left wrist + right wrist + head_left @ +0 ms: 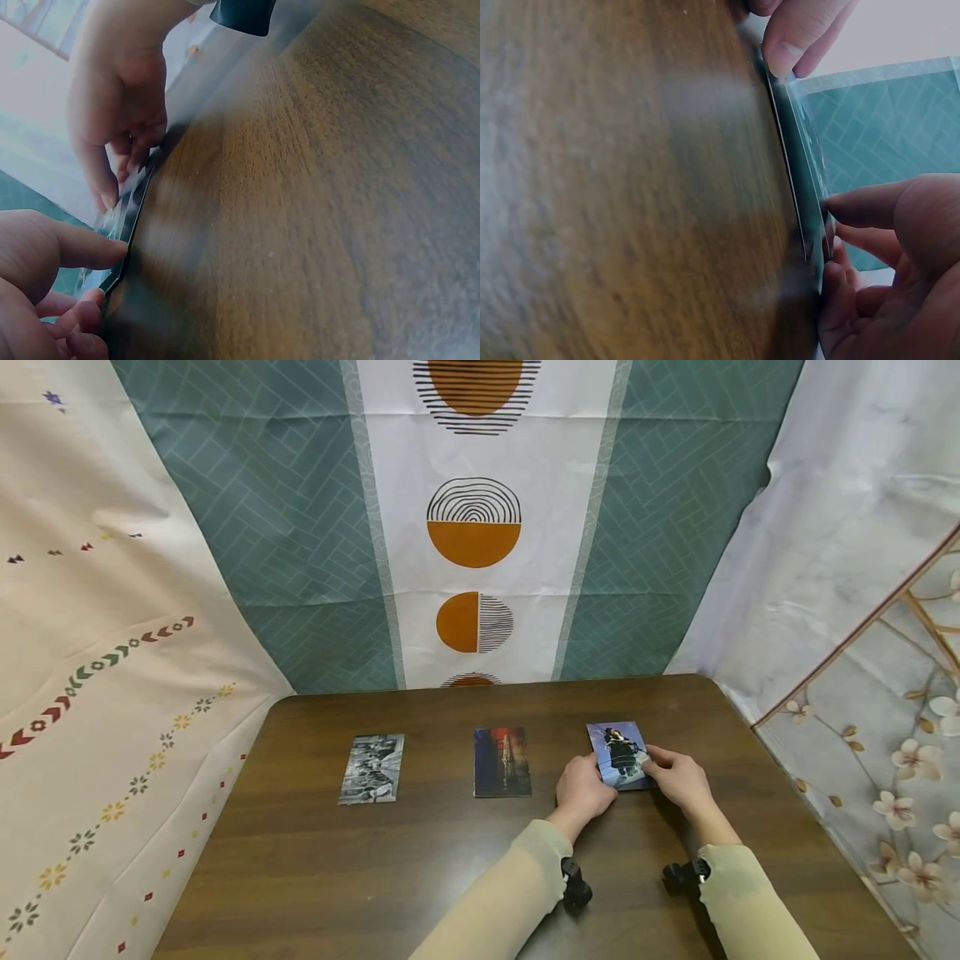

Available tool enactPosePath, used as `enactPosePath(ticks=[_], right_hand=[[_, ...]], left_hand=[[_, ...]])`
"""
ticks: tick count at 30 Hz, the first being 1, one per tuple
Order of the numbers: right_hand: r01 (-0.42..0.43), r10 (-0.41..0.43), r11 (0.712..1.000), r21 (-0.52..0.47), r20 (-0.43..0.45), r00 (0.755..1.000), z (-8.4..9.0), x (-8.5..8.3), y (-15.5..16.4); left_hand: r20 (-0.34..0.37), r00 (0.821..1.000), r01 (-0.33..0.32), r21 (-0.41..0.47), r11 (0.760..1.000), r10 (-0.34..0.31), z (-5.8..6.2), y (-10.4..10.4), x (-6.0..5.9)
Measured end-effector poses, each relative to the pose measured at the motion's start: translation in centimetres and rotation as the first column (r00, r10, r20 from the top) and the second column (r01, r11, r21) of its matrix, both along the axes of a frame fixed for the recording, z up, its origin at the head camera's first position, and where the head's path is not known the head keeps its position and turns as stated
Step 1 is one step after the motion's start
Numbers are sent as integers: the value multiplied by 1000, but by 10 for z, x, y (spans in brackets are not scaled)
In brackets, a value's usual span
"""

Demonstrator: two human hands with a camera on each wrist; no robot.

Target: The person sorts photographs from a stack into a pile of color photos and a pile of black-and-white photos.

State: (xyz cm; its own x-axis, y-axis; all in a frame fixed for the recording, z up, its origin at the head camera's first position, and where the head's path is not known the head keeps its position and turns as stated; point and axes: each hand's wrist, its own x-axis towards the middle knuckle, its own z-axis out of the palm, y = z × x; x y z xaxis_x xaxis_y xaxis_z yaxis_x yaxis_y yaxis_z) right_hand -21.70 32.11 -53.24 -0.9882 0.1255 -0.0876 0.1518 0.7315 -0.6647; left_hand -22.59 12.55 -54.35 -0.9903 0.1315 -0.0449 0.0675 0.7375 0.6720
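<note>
A blue photo card [619, 750] lies at the right of the brown table [420, 860]. My left hand [596, 774] pinches its near left edge and my right hand [651, 764] pinches its right edge. In the left wrist view the left hand [111, 274] has its thumb on top of the card's dark edge [133, 214] and fingers curled below it, while the right hand [120, 105] is on the far side. In the right wrist view the right hand [829, 240] holds the card [799, 165] edge-on in the same way.
Two more photo cards lie in a row to the left: a red and blue one [502, 762] in the middle and a black-and-white one [371, 768] further left. Patterned cloth hangs behind and on both sides of the table.
</note>
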Motion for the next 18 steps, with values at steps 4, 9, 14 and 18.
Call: enactPosePath(ticks=[4, 9, 14, 18], right_hand=[[-7, 7, 1000, 19, -13, 1000, -3, -1, -2], [-15, 16, 999, 44, -37, 999, -6, -3, -1], [-15, 19, 997, 73, -51, 999, -8, -4, 0], [-13, 16, 997, 75, -41, 999, -8, -3, 0]], left_hand=[[1, 1000, -12, -39, 999, 12, -1, 2, -2], [24, 1000, -9, -71, 997, 11, 2, 2, -1], [33, 999, -9, -79, 997, 12, 4, 3, -1], [49, 999, -8, -78, 997, 12, 3, 4, -2]])
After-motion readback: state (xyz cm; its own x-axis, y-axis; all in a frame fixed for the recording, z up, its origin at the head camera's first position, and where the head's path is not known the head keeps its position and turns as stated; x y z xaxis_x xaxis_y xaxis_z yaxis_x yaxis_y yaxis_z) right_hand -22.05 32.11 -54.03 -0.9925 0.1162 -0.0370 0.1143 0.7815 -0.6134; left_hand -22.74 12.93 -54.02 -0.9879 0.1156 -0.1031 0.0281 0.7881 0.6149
